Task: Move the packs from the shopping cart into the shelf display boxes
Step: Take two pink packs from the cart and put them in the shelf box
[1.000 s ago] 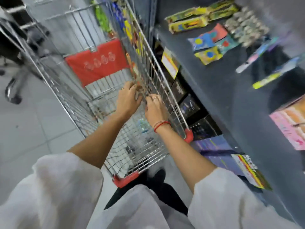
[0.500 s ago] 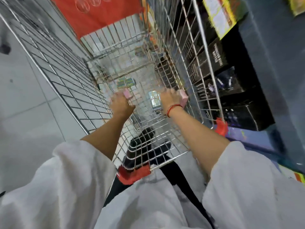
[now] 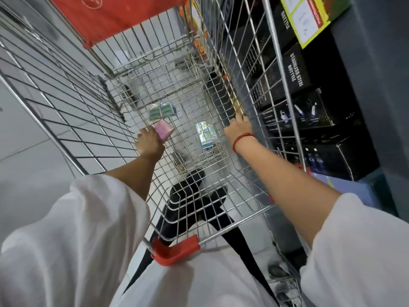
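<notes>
Near edge: the red plastic corner bumper [image 3: 176, 251] of the silver wire shopping cart [image 3: 73, 116] is seen at lower centre, just beside the white sleeves [image 3: 73, 240].
Open room: the middle of the cart floor is largely bare wire; grey tiled floor [image 3: 26, 156] is seen through the mesh and at the left of the frame.
Left hand [image 3: 149, 141]: held inside the cart at centre left, fingers curled closed around a pink rectangular pack [image 3: 164, 129], which is lifted clear of the wire floor.
Right hand [image 3: 238, 128]: placed low against the cart's right wire wall at centre right, a red cord bracelet [image 3: 243, 138] on the wrist; the fingers are hidden behind the hand, so it cannot be told whether anything is gripped.
Remaining packs: a clear-wrapped blue and white pack [image 3: 207, 135] lies on the cart floor between the two hands; a clear-wrapped green and blue pack [image 3: 161, 111] lies farther in, just beyond the pink pack.
Right side: the tall wire wall stands between the cart interior and the black boxes marked "stainless steel bottle" [image 3: 294, 67] stacked in the dark shelf unit [image 3: 376, 85].
Far end: a red fabric seat flap [image 3: 115, 16] hangs at the upper centre of the frame, closing the cart.
Upper right: a yellow-green printed box [image 3: 309, 16] is seen on the shelf edge.
</notes>
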Demonstrator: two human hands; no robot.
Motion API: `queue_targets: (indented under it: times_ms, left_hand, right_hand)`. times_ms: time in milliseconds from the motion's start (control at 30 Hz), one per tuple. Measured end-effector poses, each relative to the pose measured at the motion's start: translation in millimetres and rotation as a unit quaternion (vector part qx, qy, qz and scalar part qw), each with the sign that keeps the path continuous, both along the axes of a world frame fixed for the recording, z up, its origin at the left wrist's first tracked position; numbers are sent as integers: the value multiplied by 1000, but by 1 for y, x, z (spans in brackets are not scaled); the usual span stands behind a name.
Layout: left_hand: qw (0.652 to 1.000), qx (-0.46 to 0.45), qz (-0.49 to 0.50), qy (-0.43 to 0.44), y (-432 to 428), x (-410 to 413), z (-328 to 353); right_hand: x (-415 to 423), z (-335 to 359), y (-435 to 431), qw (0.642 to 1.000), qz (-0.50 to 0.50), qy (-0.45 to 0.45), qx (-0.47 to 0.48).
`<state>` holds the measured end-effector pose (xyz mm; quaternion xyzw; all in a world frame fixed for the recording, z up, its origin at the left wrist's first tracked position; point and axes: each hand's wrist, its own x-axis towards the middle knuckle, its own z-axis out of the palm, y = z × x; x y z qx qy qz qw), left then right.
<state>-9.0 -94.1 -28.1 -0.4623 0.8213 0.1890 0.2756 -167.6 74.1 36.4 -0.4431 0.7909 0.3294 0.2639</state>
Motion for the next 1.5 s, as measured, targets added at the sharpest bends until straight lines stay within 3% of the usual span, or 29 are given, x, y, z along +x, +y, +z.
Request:
queue_targets:
  times_ms: [167,267,333,400,500,567,633,833,1033,1167,1333,1500]
  left_hand:
    - [998,25,51,38,10,-1,1]
    - [993,34,82,76,21,-9,15]
    - [987,48,103,114,31,-14,26]
    - [973,79,138,168,38,-17,37]
    - [941,101,199,254,47,-21,61]
    - [913,115,211,330,56,-23,88]
    - [887,124,200,397,64,-18,112]
    - [847,72,158,503,85,-13,206]
    - [835,70,68,542,112,-52,276]
    - [799,80,8,596,153,-93,326]
    - [770,112,-97,620,225,-131,368]
    - [747,154,-227,605,311,-156,399]
  right_hand:
    - [3,1,13,999,50,-3,-10]
    - [5,10,11,998,-11,-38,-42]
    - [8,19,8,986,-110,-87,-89]
    - [15,34,6,940,-252,-148,-177]
    - [26,61,3,815,-432,-216,-321]
    - [32,82,8,743,-491,-226,-394]
    - [38,101,17,707,-506,-202,-452]
    - [50,173,45,684,-441,-70,-577]
    - [42,249,76,596,-404,79,-689]
    - [29,292,117,530,-394,173,-731]
    - [19,325,196,429,-420,259,-757]
    - [18,330,278,385,-497,379,-679]
